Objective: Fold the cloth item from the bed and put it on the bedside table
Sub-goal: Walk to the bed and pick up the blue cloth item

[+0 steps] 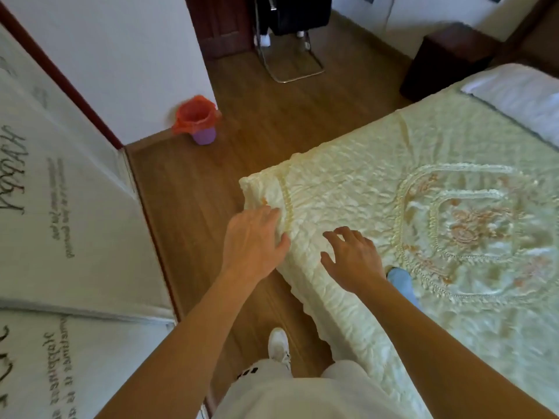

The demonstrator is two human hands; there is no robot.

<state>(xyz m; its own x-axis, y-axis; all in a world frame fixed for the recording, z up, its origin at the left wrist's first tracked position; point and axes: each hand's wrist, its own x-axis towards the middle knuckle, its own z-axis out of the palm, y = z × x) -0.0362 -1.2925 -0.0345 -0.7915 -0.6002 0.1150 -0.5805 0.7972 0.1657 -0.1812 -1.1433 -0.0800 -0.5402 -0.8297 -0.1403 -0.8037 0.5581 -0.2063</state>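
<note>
Bedspread [348,189]: pale cream-yellow satin, crinkled sheen, with a ruffled oval medallion [465,234] of peach-orange embroidered flowers. Pillow [520,95] white. Floor [257,116] warm brown wood planks. Bin [203,135] lilac, liner [195,113] orange-red. Bedside table [447,58] dark red-brown. Walls [106,55] white, dark red trim. Panel [60,192] at left white with black script lettering (reads mirrored). Shoe [279,343] white; trousers [302,394] off-white with a small black mark. Small blue item [400,281] on the bedspread.

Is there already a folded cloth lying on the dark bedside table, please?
No, the top of the bedside table looks bare, and both hands are at the cream bedspread.
</note>
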